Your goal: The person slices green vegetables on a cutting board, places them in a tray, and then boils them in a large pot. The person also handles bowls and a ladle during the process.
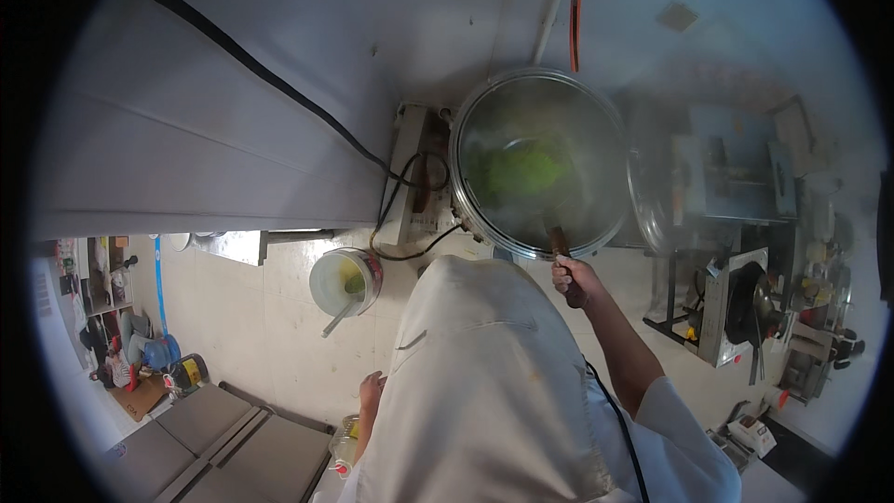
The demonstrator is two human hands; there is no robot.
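My right hand [574, 276] is closed around the brown wooden handle [559, 243] of a utensil. Its far end reaches over the rim into a large round steel pot [606, 223] and fades into steam. Bright green food [527, 168] sits in the middle of the pot, blurred by the vapour. My left hand [371, 390] hangs low beside my white apron [482, 377]; the cloth covers part of it, and whether it holds anything is unclear.
A white bucket [323, 279] with a strainer ladle [355, 284] stands on the tiled floor to the left. A black cable [279, 80] droops beside the pot. At right are a steamy glass lid [648, 202] and a burner stand [730, 307]. Grey cabinets [272, 454] stand lower left; people sit farther off.
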